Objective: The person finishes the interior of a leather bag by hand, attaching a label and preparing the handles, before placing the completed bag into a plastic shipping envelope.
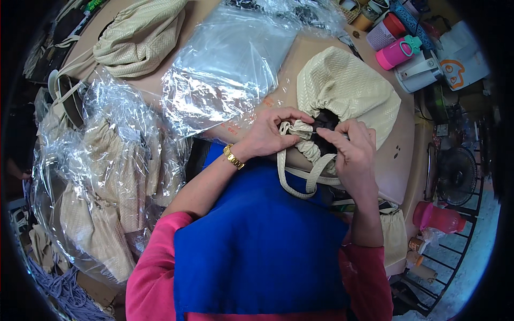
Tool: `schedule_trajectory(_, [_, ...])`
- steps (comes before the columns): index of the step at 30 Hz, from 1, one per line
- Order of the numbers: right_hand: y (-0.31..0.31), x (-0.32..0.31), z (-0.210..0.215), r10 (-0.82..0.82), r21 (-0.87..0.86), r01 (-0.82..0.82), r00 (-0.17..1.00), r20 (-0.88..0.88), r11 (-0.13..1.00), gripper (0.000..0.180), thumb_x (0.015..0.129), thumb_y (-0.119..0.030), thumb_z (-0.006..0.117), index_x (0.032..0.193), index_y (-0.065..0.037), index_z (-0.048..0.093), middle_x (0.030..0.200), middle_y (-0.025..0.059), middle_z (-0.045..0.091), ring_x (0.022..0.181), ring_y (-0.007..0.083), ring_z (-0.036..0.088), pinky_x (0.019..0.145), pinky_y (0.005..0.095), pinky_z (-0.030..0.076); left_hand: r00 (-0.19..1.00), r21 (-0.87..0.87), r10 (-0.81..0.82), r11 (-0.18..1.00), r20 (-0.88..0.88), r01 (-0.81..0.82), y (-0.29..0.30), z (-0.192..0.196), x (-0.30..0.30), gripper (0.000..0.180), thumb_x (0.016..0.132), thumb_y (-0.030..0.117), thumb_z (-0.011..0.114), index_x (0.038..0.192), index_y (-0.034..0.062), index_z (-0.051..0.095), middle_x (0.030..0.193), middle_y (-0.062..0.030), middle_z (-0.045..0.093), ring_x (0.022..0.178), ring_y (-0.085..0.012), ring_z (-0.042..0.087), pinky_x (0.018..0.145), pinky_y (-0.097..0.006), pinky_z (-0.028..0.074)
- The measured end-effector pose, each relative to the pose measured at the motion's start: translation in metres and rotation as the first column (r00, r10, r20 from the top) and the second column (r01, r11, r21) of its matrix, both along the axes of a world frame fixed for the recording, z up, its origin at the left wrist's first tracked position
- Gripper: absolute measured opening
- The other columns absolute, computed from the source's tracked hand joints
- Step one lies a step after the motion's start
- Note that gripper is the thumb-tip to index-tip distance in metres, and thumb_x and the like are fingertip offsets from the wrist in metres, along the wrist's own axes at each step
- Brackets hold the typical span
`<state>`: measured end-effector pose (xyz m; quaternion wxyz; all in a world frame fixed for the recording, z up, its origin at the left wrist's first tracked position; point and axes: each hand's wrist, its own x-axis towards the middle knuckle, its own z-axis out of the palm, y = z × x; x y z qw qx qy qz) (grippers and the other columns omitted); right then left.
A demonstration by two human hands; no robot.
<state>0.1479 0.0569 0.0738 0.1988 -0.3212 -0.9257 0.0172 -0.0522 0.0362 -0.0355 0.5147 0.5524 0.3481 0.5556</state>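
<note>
A cream woven bag [350, 91] lies on the tan table [399, 160] in front of me, its gathered mouth turned toward me. My left hand [270, 134] pinches the bunched rim of that mouth on the left side; a gold watch sits on its wrist. My right hand [350, 147] grips the rim on the right, fingers at the dark opening. The bag's cream strap [292, 184] loops down below both hands over my blue apron.
Clear plastic bags [230, 64] lie spread on the table beyond my left hand. Another cream bag [142, 35] rests at the far left. Several bagged cream bags [101, 176] pile up at my left. Pink bottles [396, 52] and cups stand at the far right.
</note>
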Motion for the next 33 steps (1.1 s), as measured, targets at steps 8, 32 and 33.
schedule_trajectory(8, [-0.009,-0.01,0.009,-0.028,0.065,0.02,0.992,0.121,0.998,0.031,0.074,-0.001,0.061,0.102,-0.01,0.071,0.089,0.0072,0.055,0.082,0.023,0.055,0.071,0.0369,0.035,0.999,-0.001,-0.006,1.0,-0.046,0.006,-0.001,0.002,-0.001,0.041,0.074,-0.006,0.073,0.114,0.0013,0.067,0.111,-0.0051,0.067,0.102,-0.0109,0.061,0.091,-0.024,0.048])
schedule_trajectory(32, [-0.001,-0.01,-0.017,-0.043,-0.096,0.038,0.998,-0.047,0.995,0.022,0.078,0.004,0.057,0.096,-0.006,0.066,0.081,0.0083,0.056,0.078,0.0273,0.058,0.07,0.0364,0.037,0.999,-0.04,-0.024,0.999,0.032,0.025,-0.001,0.006,-0.002,0.04,0.074,-0.004,0.073,0.113,0.001,0.066,0.112,-0.0054,0.067,0.103,-0.0105,0.061,0.093,-0.025,0.047])
schedule_trajectory(33, [0.001,-0.008,-0.019,-0.063,-0.149,0.05,0.995,-0.084,0.988,0.022,0.079,0.004,0.057,0.096,-0.006,0.067,0.081,0.0086,0.057,0.077,0.0273,0.058,0.071,0.0359,0.037,0.999,-0.04,-0.025,0.999,0.024,0.026,-0.001,0.006,-0.002,0.04,0.074,-0.004,0.073,0.113,0.0011,0.066,0.113,-0.0055,0.067,0.104,-0.0106,0.061,0.093,-0.025,0.047])
